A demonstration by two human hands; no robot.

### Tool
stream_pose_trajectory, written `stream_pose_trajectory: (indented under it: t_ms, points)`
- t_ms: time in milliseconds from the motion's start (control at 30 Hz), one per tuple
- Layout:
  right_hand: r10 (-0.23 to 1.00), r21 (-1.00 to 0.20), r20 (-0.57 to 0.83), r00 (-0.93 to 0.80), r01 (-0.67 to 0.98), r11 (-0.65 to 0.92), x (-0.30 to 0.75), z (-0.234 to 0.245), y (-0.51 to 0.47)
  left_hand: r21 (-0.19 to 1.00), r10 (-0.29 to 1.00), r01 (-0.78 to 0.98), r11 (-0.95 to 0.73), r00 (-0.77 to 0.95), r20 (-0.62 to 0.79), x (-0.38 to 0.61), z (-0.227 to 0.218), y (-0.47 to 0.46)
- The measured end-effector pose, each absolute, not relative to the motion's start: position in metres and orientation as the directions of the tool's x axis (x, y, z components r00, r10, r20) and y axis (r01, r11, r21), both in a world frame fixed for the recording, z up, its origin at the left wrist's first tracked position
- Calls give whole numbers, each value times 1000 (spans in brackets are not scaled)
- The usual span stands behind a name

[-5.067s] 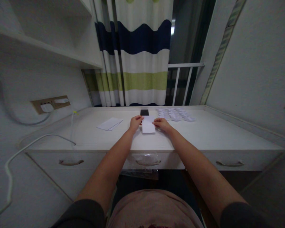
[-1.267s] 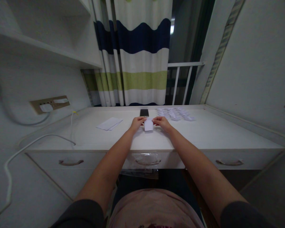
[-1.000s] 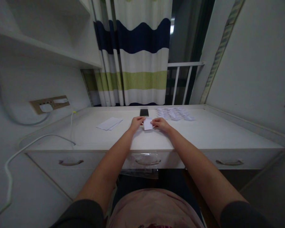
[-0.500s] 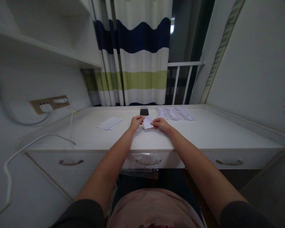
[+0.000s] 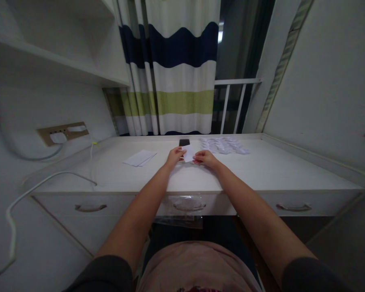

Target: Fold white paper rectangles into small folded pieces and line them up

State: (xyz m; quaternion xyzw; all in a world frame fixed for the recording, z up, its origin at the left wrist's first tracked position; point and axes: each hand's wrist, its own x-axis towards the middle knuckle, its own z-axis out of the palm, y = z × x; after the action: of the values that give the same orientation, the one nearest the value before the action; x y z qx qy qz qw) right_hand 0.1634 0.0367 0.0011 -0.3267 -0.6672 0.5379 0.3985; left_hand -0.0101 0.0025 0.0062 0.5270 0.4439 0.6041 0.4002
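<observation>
Both my hands meet over the middle of a white desk [image 5: 261,170]. Between them is a small folded piece of white paper [image 5: 189,153], lifted a little off the desk and tilted. My left hand [image 5: 174,156] pinches its left edge with closed fingers. My right hand [image 5: 206,157] grips its right side, fingers curled. Just behind the paper lies a dark phone [image 5: 184,142], partly hidden by it.
A few flat white paper sheets [image 5: 140,157] lie to the left. Several small folded white paper pieces [image 5: 224,145] are spread at the back right. A striped curtain [image 5: 176,73] hangs behind the desk. A white cable [image 5: 48,178] runs along the left; drawers with handles [image 5: 293,208] sit below.
The paper was a taller sheet flat on the desk; it is now folded smaller and raised, tilted between both hands. My hands stay in much the same place.
</observation>
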Motion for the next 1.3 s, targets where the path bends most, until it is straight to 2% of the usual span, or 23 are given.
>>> stream_pose_trajectory:
  t_ms: [167,400,567,733,1300]
  points:
    - [872,-968,220,-437,12,250,164,1,39,959,952,-13,-282,-130,278,-10,6,4]
    - [863,-909,404,-302,-26,416,164,4,39,957,950,-13,-288,-130,284,-9,6,4]
    - [845,-914,366,-391,20,405,163,6,32,960,964,-93,-264,-60,259,-6,8,0]
    - [856,-928,331,-397,25,371,162,6,30,968,977,-149,-204,36,211,-4,10,-7]
    - [811,-958,282,-513,-110,264,165,9,23,976,968,-99,-193,140,206,-1,11,-13]
